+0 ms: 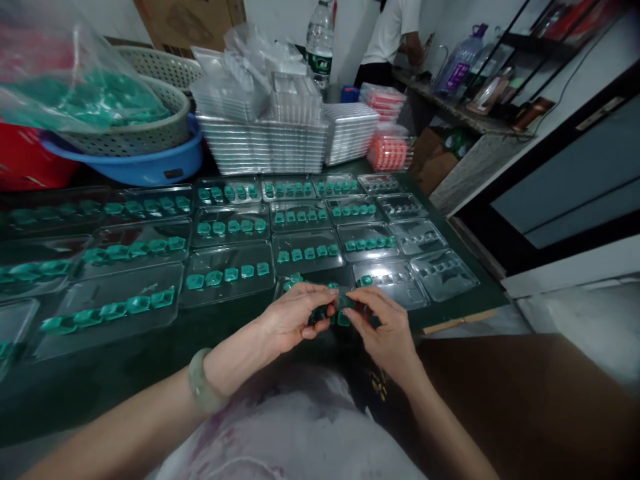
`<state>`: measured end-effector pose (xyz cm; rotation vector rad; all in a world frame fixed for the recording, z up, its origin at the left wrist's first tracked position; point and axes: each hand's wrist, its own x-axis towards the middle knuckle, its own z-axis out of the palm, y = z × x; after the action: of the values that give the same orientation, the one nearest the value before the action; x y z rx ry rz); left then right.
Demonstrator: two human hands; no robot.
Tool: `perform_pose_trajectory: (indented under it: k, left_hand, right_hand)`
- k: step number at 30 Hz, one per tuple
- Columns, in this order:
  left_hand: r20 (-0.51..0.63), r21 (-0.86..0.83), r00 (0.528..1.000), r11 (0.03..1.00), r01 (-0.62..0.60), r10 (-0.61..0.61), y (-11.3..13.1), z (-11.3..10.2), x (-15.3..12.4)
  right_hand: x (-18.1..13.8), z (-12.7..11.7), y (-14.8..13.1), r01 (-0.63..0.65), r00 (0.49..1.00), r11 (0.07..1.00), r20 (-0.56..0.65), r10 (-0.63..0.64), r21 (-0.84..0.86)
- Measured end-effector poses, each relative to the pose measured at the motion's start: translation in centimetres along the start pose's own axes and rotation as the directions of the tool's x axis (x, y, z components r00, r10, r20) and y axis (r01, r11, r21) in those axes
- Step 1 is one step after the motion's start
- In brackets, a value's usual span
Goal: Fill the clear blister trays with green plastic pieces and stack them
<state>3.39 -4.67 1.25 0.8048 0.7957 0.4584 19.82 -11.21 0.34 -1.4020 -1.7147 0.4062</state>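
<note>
Green piece at the fingertips, lower centre

Here it is, right between the hands: the right hand pinches it between thumb and finger, while the left hand curls around darker bits, partly hidden. It looks light, stiff and smooth, perhaps slippery, so opposite faces seem the best hold. Thin clear trays cover the table, many bearing green rows, and the filled ones nearby could get nudged. Upper left, a bulging bag tops a basket and blue basin; tray stacks crowd upper centre.
</note>
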Motion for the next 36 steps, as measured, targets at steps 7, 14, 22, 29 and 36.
perform_pose_trajectory:
  k: [7,14,22,29,36]
  left_hand:
    - [-0.064,0.169,0.983,0.973,-0.160,0.172,1.3,-0.9,-1.3]
    - [-0.141,0.182,0.969,0.968,-0.175,0.202,1.5,-2.5,-1.9]
    - [-0.187,0.163,0.945,0.957,-0.240,0.269,2.6,-3.6,-2.5]
    - [-0.228,0.141,0.925,0.950,-0.278,0.305,2.6,-5.2,-3.0]
    - [-0.377,0.214,0.857,0.933,-0.289,0.352,1.9,-7.4,-3.1]
  right_hand:
    - [1.9,-4.1,6.9,-0.146,0.989,0.895,-0.074,0.127,-0.422]
    - [2.6,-3.5,7.1,-0.077,0.985,0.766,0.071,0.158,-0.638]
    - [3.5,-3.0,5.0,0.078,0.975,0.622,0.189,0.114,-0.779]
    - [3.0,-2.3,5.9,0.100,0.969,0.643,0.222,0.111,-0.759]
    - [3.5,-3.6,5.2,0.122,0.967,0.619,0.232,0.101,-0.776]
